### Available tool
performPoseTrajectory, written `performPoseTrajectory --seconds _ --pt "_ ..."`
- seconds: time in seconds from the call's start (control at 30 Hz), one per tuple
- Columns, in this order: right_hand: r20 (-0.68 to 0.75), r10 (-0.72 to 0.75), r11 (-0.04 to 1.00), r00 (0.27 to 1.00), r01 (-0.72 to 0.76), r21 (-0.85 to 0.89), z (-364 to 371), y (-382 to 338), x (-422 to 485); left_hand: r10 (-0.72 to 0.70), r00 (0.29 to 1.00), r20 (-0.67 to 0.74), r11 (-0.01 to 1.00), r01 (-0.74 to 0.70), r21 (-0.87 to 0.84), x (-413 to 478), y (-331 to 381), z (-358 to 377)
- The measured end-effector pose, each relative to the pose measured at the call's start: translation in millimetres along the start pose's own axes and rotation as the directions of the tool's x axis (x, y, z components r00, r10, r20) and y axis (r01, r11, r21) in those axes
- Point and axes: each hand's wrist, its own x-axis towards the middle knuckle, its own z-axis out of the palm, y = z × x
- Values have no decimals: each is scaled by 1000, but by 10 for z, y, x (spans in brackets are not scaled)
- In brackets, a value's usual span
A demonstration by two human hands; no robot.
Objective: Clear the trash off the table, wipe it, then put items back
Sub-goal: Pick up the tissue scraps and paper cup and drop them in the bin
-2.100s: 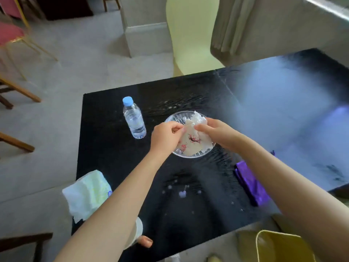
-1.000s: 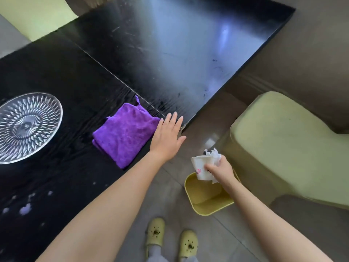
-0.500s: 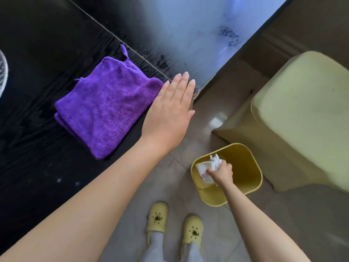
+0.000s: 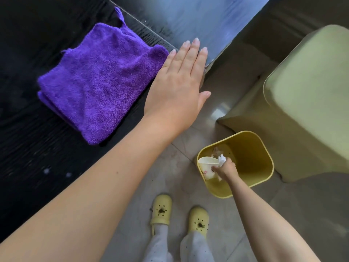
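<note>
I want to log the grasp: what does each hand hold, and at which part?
The right hand pinches a paper cup at its rim, together with crumpled tissue, inside the yellow bin. The left hand holds nothing; it is open at the table edge.

left hand flat, palm down, fingers together and extended, arm reaching forward; right hand lowered well below it, fingers closed in a grip, arm stretched down

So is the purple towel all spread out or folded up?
Folded. The purple towel lies on the black table in stacked layers, visible along its left edge, beside the flat left hand.
</note>
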Motion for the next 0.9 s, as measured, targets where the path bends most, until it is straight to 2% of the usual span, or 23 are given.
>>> performPoseTrajectory --seconds 0.3,0.53,0.77,0.9 --pt "113 -136 976 984 152 -155 -591 -67 -393 -2 998 64 1000 3 -17 -9 5 -64" --pt "248 -224 877 942 306 -370 -1437 -451 -1073 -25 976 214 999 33 -34 -7 52 -192" --pt "318 -375 759 871 485 -435 -2167 -1062 -1998 -19 906 423 977 106 -183 -210 94 -640" --pt "336 -434 664 836 549 -508 -2462 -1431 -2576 -44 863 503 909 244 -338 -417 -49 -1092"
